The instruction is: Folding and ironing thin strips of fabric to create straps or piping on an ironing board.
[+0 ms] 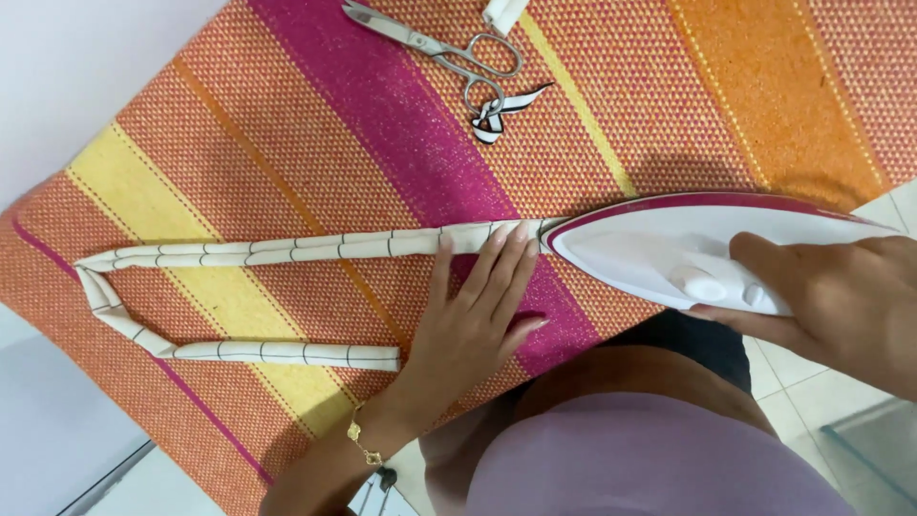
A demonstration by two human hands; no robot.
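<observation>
A long narrow strip of white fabric with thin dark lines (287, 250) lies folded in a V on the striped cloth. My left hand (473, 320) rests flat with its fingertips pressing the strip's upper arm near its right end. Just to the right, my right hand (841, 296) grips the handle of a white and magenta clothes iron (669, 248), whose pointed tip sits at the strip's end, next to my left fingertips. A gold bracelet circles my left wrist.
The work surface is a woven cloth (315, 134) striped in orange, yellow and magenta. Steel scissors (439, 48) lie at the top middle, with a small scrap of the same lined fabric (501, 110) beside them. White tiled floor shows at the right.
</observation>
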